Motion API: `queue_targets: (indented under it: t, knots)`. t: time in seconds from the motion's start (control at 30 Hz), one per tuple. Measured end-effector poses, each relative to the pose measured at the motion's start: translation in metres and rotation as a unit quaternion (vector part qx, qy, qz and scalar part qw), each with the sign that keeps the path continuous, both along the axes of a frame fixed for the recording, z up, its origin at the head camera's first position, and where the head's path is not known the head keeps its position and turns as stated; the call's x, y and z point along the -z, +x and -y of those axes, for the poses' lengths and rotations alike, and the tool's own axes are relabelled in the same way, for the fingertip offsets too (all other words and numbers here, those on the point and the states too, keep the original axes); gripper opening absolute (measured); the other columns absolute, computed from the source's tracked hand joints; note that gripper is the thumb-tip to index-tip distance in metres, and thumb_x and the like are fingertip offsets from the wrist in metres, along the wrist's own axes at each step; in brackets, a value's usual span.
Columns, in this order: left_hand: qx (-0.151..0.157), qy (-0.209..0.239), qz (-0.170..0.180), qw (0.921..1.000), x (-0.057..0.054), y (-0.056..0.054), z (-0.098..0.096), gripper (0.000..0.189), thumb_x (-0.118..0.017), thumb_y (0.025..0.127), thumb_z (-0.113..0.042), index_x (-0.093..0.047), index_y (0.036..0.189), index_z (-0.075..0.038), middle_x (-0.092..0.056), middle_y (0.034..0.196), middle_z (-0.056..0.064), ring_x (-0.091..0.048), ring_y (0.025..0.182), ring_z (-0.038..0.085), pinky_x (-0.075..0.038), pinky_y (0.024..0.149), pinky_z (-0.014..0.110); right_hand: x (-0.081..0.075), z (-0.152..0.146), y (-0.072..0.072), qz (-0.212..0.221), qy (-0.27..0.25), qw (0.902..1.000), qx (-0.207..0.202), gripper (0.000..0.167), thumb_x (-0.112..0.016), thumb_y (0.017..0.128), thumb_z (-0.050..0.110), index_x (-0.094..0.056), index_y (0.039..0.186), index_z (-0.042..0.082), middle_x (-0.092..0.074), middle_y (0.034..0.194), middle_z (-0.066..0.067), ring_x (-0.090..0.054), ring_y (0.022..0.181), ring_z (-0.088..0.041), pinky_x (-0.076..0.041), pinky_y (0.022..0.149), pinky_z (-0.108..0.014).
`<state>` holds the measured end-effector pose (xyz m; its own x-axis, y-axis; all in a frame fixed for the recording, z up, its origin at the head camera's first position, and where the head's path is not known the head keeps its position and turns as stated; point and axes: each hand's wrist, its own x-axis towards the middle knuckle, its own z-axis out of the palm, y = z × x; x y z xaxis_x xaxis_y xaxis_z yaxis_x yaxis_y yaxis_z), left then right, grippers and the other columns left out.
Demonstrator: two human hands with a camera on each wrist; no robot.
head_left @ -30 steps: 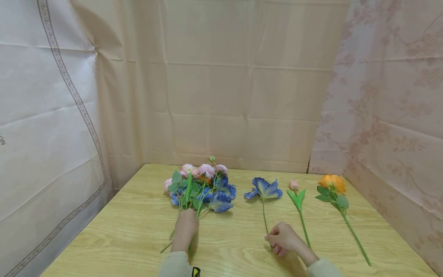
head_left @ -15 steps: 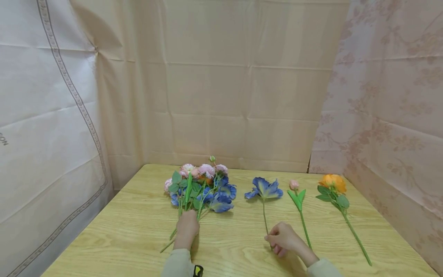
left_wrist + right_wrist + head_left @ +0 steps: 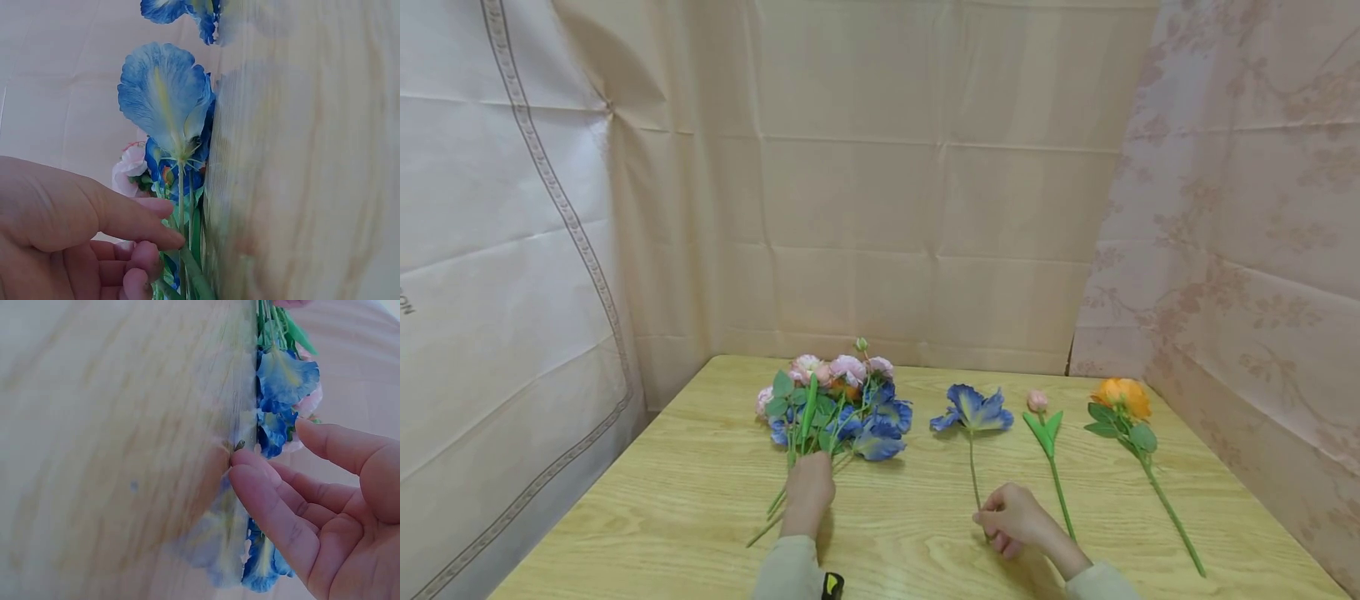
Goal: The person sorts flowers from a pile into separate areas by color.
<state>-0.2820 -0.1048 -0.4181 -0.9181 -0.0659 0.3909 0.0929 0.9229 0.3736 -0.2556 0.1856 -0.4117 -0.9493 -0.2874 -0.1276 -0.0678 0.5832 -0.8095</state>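
My left hand [image 3: 809, 493] is at the stems of a bunch of artificial flowers on the table's left half. In the left wrist view its thumb and finger pinch a green flower stem [image 3: 197, 275], other fingers curled. Blue irises [image 3: 880, 437], pink flowers [image 3: 847, 369] and green leaves make up the bunch. My right hand [image 3: 1017, 517] rests at the lower stem of a single blue iris [image 3: 972, 408]. In the right wrist view its thumb stands apart from the fingers, and the stem end [image 3: 240, 445] shows beside a fingertip. The fingers touch the stem without gripping it.
Right of the iris lies a pink tulip bud [image 3: 1037, 402] with green leaves. Farther right is an orange flower [image 3: 1122, 398] on a long stem. The wooden table [image 3: 685, 500] is bordered by beige cloth [image 3: 925, 208] and patterned cloth [image 3: 1247, 250].
My left hand has shifted and turned slightly to the right at the stems. The right hand stays almost still, and the flowers lie in the same places.
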Motion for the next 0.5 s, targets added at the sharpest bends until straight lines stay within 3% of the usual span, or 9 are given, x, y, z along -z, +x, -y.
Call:
queue_targets:
  t: [0.17,0.23,0.5]
  knots:
    - [-0.004,-0.003,0.005,1.0,-0.003,-0.001,-0.002,0.028,-0.052,0.071,0.011,-0.045,0.052,-0.009,-0.056,0.058,0.01,-0.056,0.056,0.028,-0.045,0.049,0.039,0.0,-0.001,-0.001,0.001,-0.001,1.0,-0.002,0.014,-0.061,0.083,0.01,-0.06,0.073,-0.001,-0.056,0.054,-0.004,-0.055,0.044,-0.011,-0.049,0.043,-0.029]
    - [-0.01,-0.003,0.008,0.9999,-0.004,-0.001,-0.003,0.025,-0.053,0.073,0.009,-0.05,0.054,-0.007,-0.058,0.061,0.013,-0.058,0.058,0.031,-0.046,0.05,0.04,0.0,-0.001,-0.001,0.002,-0.002,1.0,-0.003,0.014,-0.061,0.083,0.01,-0.061,0.075,-0.001,-0.057,0.054,-0.004,-0.055,0.044,-0.011,-0.049,0.043,-0.029]
    - [-0.037,-0.022,0.065,0.9969,0.002,-0.013,-0.008,0.015,-0.053,0.08,0.004,-0.059,0.067,0.0,-0.06,0.067,0.015,-0.06,0.061,0.03,-0.048,0.051,0.041,0.001,-0.002,0.0,0.009,-0.01,0.9998,-0.017,0.013,-0.061,0.083,0.01,-0.062,0.079,-0.002,-0.057,0.057,-0.005,-0.056,0.045,-0.012,-0.049,0.044,-0.03]
